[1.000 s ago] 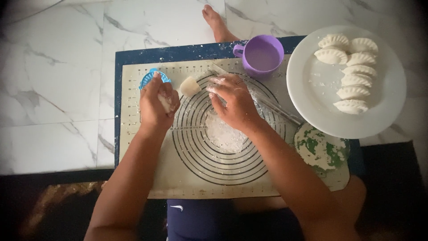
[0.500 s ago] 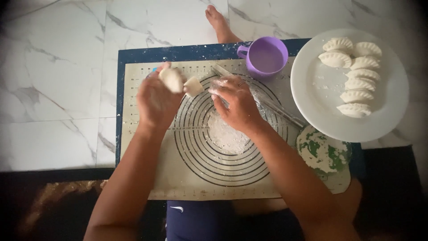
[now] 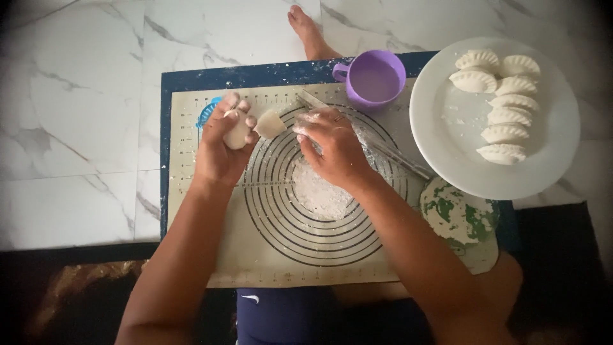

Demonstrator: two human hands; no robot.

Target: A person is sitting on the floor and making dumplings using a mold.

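My left hand [image 3: 220, 150] holds a small white dough ball [image 3: 237, 134] above the left side of the ringed baking mat [image 3: 191, 191]. A loose white dough piece [image 3: 271, 123] lies on the mat just right of that ball. My right hand [image 3: 332, 147], dusted with flour, hovers fingers bent over the mat's upper middle, close to that piece; I see nothing gripped in it. A patch of loose flour [image 3: 316, 191] lies on the rings just below this hand.
A purple cup [image 3: 373, 80] stands at the mat's far edge. To the right, a white plate [image 3: 440, 147] carries several folded dumplings [image 3: 501, 105]. A thin metal tool [image 3: 399, 160] lies beside the plate. A green-patterned floury bowl [image 3: 460, 211] sits at the lower right. A bare foot [image 3: 306, 29] shows beyond the mat.
My left hand has lifted and turned the dough ball up into its fingers. My right hand has barely moved.
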